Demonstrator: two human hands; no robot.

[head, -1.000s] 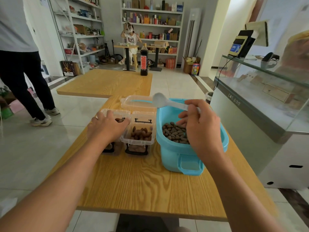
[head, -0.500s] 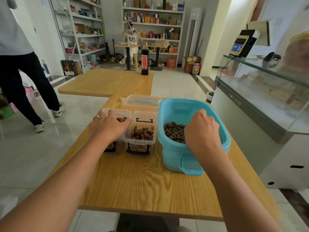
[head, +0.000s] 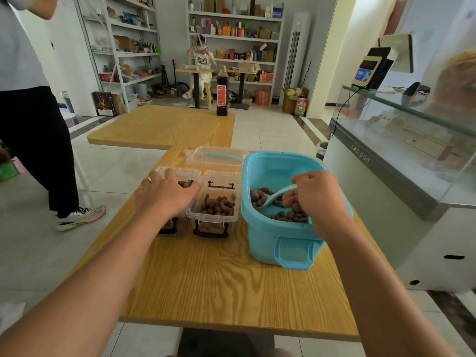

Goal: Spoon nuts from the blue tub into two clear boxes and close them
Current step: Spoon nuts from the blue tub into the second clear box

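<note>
Since a moment ago the right hand [head: 315, 199] has lifted a little inside the blue tub [head: 280, 243], its fingers pinching the pale spoon [head: 277, 195] over the nuts [head: 288, 215]. Left hand [head: 164, 194] rests, fingers spread, on the left clear box [head: 180, 173]; the right clear box [head: 213, 215] stands open beside it on the wooden table [head: 219, 284]. "FILA" reads on a seated person's shirt [head: 202, 60] by the shelves.

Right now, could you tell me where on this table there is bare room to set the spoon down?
The widest free patch is the near wooden table, in front of the clear boxes and the blue tub, between the forearms. The far end is crowded: boxes, tub and the tub lid sit side by side.
</note>
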